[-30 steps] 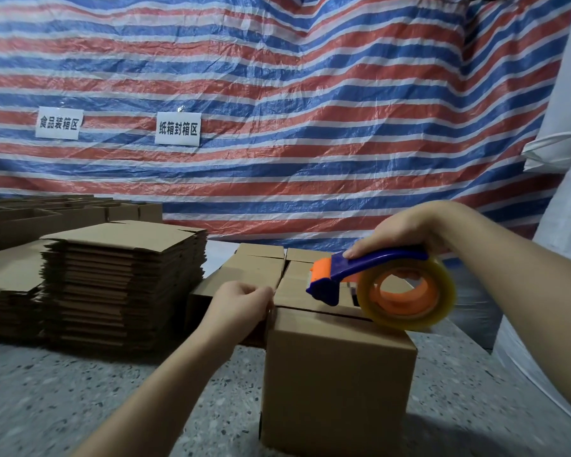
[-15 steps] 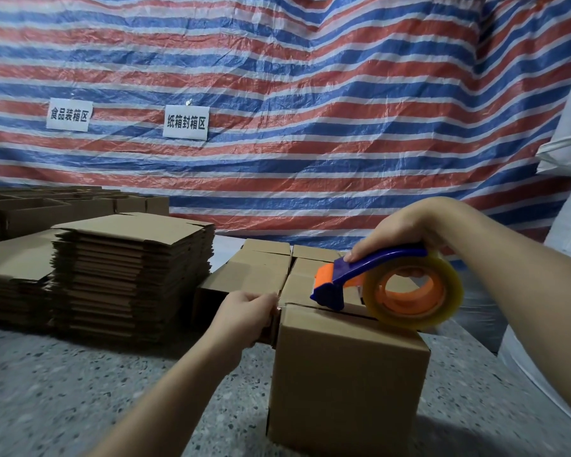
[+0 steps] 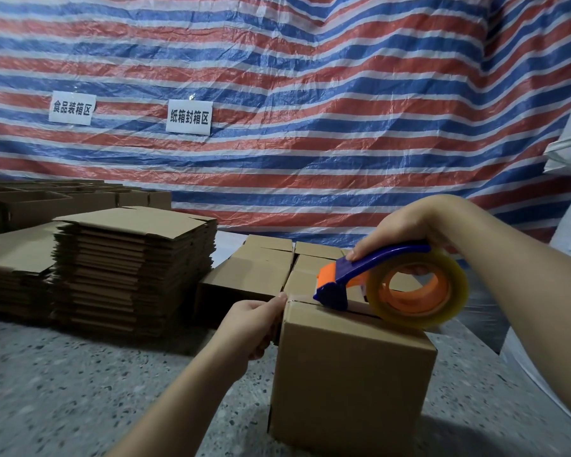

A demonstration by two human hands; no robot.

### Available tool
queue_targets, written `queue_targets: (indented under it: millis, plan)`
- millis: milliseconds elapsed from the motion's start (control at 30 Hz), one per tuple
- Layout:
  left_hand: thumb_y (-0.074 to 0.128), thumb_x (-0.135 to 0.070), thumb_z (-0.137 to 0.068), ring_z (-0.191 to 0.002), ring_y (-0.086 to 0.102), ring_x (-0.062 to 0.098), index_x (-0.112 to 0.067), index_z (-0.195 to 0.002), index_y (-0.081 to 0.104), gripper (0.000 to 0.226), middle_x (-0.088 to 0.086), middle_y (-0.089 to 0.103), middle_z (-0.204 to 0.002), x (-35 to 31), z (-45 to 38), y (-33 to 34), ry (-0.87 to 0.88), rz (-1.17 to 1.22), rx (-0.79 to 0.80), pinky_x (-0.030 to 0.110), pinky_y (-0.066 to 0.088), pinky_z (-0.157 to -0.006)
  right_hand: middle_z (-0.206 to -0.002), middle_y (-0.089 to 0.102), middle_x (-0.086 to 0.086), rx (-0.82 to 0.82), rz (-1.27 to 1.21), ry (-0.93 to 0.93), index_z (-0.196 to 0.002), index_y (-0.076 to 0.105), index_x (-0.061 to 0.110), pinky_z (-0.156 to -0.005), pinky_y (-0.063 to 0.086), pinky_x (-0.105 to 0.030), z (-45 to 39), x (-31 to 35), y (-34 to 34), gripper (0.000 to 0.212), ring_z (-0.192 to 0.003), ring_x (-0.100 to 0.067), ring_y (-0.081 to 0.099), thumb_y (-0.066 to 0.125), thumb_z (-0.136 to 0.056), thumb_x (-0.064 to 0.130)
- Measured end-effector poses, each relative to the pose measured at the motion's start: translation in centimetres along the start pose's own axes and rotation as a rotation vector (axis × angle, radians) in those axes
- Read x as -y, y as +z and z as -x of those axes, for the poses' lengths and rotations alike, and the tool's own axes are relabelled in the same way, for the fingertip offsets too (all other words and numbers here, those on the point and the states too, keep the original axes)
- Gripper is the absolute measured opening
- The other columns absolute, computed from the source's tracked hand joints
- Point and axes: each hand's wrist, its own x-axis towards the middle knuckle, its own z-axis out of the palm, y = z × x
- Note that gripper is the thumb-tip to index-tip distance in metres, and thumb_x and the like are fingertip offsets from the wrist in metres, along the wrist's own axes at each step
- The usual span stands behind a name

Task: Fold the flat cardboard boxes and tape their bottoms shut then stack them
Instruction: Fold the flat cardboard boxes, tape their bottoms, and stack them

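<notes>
Head view, looking forward and down. Left hand (image 3: 256, 319) curled against the upper left edge of an assembled cardboard box (image 3: 350, 380), fingers pinching at the top corner, apparently over a tape end, though too small to tell for sure. Right hand (image 3: 406, 227) gripping a blue and orange tape dispenser (image 3: 370, 278) from above, its orange nose touching the box top seam just right of the left hand's fingertips. Clear tape roll (image 3: 417, 288) below the right hand, resting on the box top. Box upright on a speckled floor (image 3: 80, 390), directly beneath both hands. Beyond the left hand, more folded boxes (image 3: 254, 275), flaps closed. Far left of the left hand, a tall stack of flat boxes (image 3: 132, 268). Behind everything, a red, white and blue striped tarp (image 3: 310, 94) bearing two white paper signs (image 3: 188, 117).
</notes>
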Motion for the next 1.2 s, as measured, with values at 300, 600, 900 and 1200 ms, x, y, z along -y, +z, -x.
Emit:
queue_targets:
  millis: [300,600,900,1200]
  plan:
    - [0.06,-0.069,-0.082,-0.045,0.035,0.011,-0.018,-0.062,0.047,0.056,-0.004,0.045,-0.054,1.1,0.5,0.9,-0.142,0.066,-0.029,0.024,0.025,-0.046,-0.064,0.07,0.001,0.044,0.001,-0.045,-0.059,0.078,0.04,-0.048,0.05,-0.02,0.3,0.1,0.3,0.037,-0.047,-0.008,0.061,0.066,-0.087,0.06]
    - [0.038,-0.041,-0.103,-0.098,0.059,0.014,-0.019,-0.109,0.061,0.032,-0.001,0.064,-0.109,0.4,2.2,1.8,0.277,0.022,-0.297,0.036,0.05,-0.09,-0.072,0.073,-0.003,-0.007,-0.019,-0.026,-0.063,0.08,0.032,-0.049,0.051,-0.021,0.2,0.2,0.4,0.034,-0.05,-0.01,0.064,0.074,-0.08,0.06]
    - [0.034,-0.053,-0.099,-0.129,0.042,-0.004,-0.036,-0.142,0.047,0.048,-0.021,0.046,-0.146,0.5,3.8,2.2,0.639,-0.748,-0.23,0.018,0.035,-0.104,-0.073,0.072,-0.003,0.017,-0.005,-0.012,-0.084,0.081,0.023,-0.049,0.051,-0.021,0.5,0.3,0.4,0.039,-0.052,-0.01,0.064,0.07,-0.082,0.06]
    - [0.024,-0.058,-0.096,-0.122,0.05,-0.001,-0.039,-0.136,0.052,0.052,-0.023,0.049,-0.144,0.0,4.2,1.6,0.682,-0.993,-0.274,0.018,0.036,-0.097,-0.088,0.075,-0.009,0.017,0.085,0.088,-0.112,0.071,0.011,-0.062,0.057,-0.028,1.8,-2.9,-1.9,0.076,-0.07,-0.019,0.07,0.072,-0.066,0.071]
